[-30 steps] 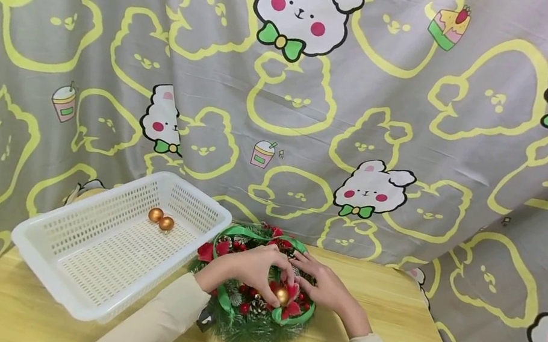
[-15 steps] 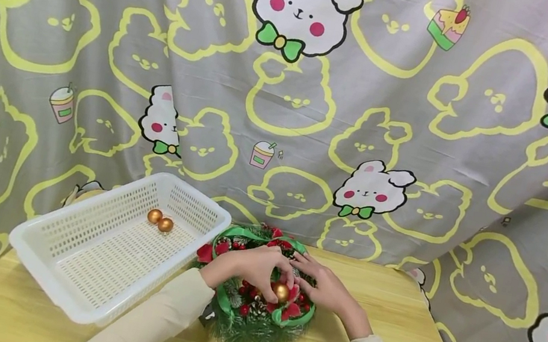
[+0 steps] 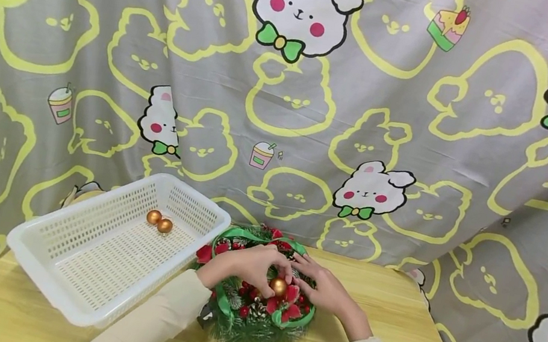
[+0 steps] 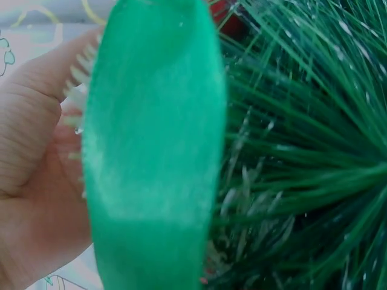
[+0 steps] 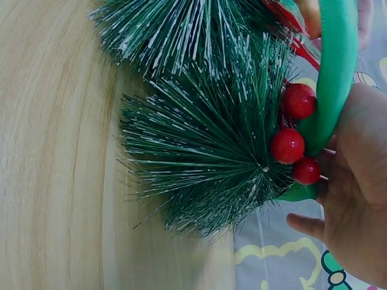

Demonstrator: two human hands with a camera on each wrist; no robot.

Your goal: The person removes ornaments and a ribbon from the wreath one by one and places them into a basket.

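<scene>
A Christmas wreath [image 3: 252, 338] of green needles lies on the table, dressed with red berries [image 5: 287, 145], pinecones, red flowers [image 3: 287, 306] and green ribbon [image 4: 151, 133]. Over its middle my left hand [image 3: 254, 265] pinches a gold ball ornament [image 3: 278, 286] between thumb and fingers, just above a red flower. My right hand [image 3: 327, 287] rests on the wreath's right side, fingers extended. In the right wrist view that hand [image 5: 363, 187] lies beside ribbon and berries, some fingertips hidden. Ribbon covers much of my left hand [image 4: 36, 139] in the left wrist view.
A white perforated plastic basket [image 3: 64, 299] stands to the left of the wreath. Two gold balls [image 3: 159, 221] sit inside it. Behind the wooden table [image 3: 392, 314] hangs a grey patterned curtain [image 3: 288, 155], close to the wreath's far side.
The gold ball in my left hand has shifted slightly up and to the left, showing more of the red flower beneath. My right hand has stayed almost still.
</scene>
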